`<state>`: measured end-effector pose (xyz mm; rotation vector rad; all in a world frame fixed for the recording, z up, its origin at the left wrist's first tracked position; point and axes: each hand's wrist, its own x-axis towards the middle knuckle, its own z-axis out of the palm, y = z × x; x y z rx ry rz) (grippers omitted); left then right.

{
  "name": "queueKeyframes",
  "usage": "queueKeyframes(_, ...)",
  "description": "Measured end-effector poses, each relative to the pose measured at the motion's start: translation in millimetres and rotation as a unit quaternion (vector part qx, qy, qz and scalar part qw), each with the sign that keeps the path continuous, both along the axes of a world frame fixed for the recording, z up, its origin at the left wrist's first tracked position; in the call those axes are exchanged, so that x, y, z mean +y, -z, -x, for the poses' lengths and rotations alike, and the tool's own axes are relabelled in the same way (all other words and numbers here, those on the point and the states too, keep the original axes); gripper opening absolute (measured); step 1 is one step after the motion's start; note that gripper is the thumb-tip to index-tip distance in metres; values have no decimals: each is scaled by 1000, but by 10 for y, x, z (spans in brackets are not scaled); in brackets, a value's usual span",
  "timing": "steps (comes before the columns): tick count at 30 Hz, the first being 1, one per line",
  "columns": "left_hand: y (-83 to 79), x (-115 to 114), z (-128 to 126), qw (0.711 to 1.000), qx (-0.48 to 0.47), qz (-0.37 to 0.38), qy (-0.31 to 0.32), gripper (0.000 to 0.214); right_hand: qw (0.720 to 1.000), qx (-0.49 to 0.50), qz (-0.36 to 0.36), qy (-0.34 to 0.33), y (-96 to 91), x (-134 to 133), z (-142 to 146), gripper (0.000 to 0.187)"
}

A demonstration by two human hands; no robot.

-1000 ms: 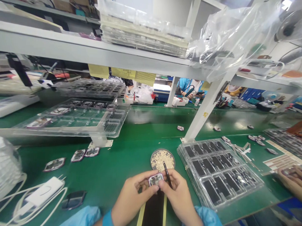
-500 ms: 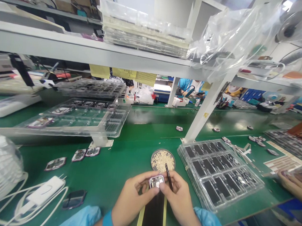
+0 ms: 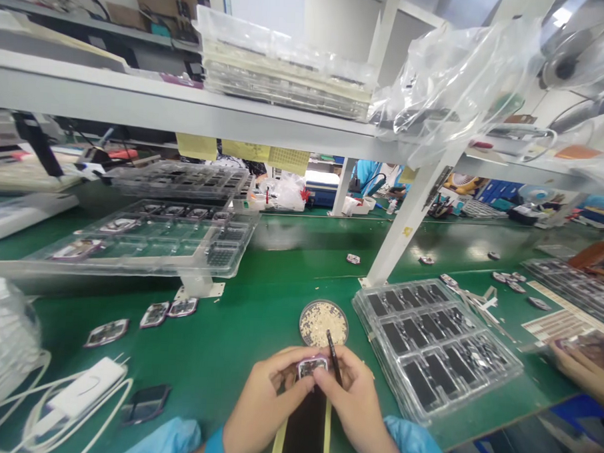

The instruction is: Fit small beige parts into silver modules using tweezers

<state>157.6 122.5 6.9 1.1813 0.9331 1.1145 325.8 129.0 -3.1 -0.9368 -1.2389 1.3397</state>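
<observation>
My left hand [image 3: 274, 395] is closed on the left edge of a small purple-rimmed device housing [image 3: 312, 366], its open side with electronic parts facing me. With its thumb pressed on the housing's front, my right hand [image 3: 353, 402] is closed too. Between its fingers stand black tweezers [image 3: 333, 356], pointing up and away. Just beyond the hands lies a round dish [image 3: 322, 323] full of small pale pieces. Below the hands runs a black strip [image 3: 303, 433] with yellow edges. The fingers hide part of the housing.
Stacked clear trays [image 3: 434, 346] of dark parts lie at right; another person's hand [image 3: 583, 362] is beyond. Several housings [image 3: 107, 332], a white charger with cable [image 3: 90, 381] and a fan [image 3: 7, 340] lie at left. A white post [image 3: 407, 218] supports the shelf [image 3: 266, 121].
The view has shifted slightly. My right thumb has moved a little across the front of the housing, which tilts slightly differently. Both hands keep their hold.
</observation>
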Motion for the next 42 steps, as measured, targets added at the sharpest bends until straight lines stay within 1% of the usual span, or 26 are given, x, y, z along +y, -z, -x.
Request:
queueKeyframes(3, -61, 5, 9, 1000, -12, 7, 5, 31, 1000, 0, -2, -5, -20, 9, 1, 31)
queueKeyframes(7, -135, 2, 32, 996, -52, 72, 8, 37, 1000, 13, 7, 12, -12, 15, 2, 34)
queueKeyframes(9, -130, 1, 33, 995, -59, 83, 7, 36, 1000, 9, 11, 22, 1, 15, 5, 37)
queueKeyframes(11, -99, 1, 18, 995, -54, 78, 14, 34, 999, 3, 13, 30, 12, 13, 10, 38)
queueKeyframes(14, -56, 5, -19, 998, 1, 58, 15, 36, 999, -11, 4, 34, 9, 6, 18, 38)
queueKeyframes(17, -71, 11, -31, 998, 44, 38, 2, 34, 999, -22, -4, 27, -13, -4, 23, 37)
queueKeyframes(21, -113, 16, 9, 998, 17, 46, 29, 33, 1000, -17, 1, 24, -29, -20, 26, 38)
queueKeyframes(24, -87, 21, 43, 998, 12, 35, 45, 31, 999, -29, -13, 25, -21, -15, 20, 35)
queueKeyframes(27, -60, 29, 63, 998, 35, 13, 45, 30, 997, -61, -45, 17, -31, 9, -16, 24)
queueKeyframes(30, -95, 35, 70, 998, 17, 33, 45, 30, 992, -88, -86, 26, -105, 12, -97, 14)
queueKeyframes(32, -142, 34, 73, 997, -8, 55, 47, 31, 994, -54, -96, 26, -195, -20, -174, 11)
queueKeyframes(34, -183, 28, 78, 996, -18, 69, 53, 32, 996, 20, -88, 8, -310, -80, -255, 19)
queueKeyframes(35, -195, 23, 82, 995, -18, 73, 58, 33, 995, 40, -95, 2, -370, -116, -293, 23)
queueKeyframes(36, -202, 18, 87, 995, -19, 77, 64, 34, 993, 37, -112, 5, -427, -150, -326, 27)
queueKeyframes(37, -203, 12, 90, 994, -21, 79, 70, 34, 989, 12, -144, 12, -478, -180, -354, 30)
queueKeyframes(39, -198, 1, 96, 993, -31, 82, 79, 34, 972, -63, -227, 17, -550, -222, -386, 33)
queueKeyframes(40, -195, -5, 98, 993, -34, 82, 83, 35, 963, -86, -257, 7, -568, -230, -390, 32)
queueKeyframes(42, -191, -15, 103, 992, -33, 83, 84, 36, 950, -95, -296, -19, -571, -226, -381, 23)
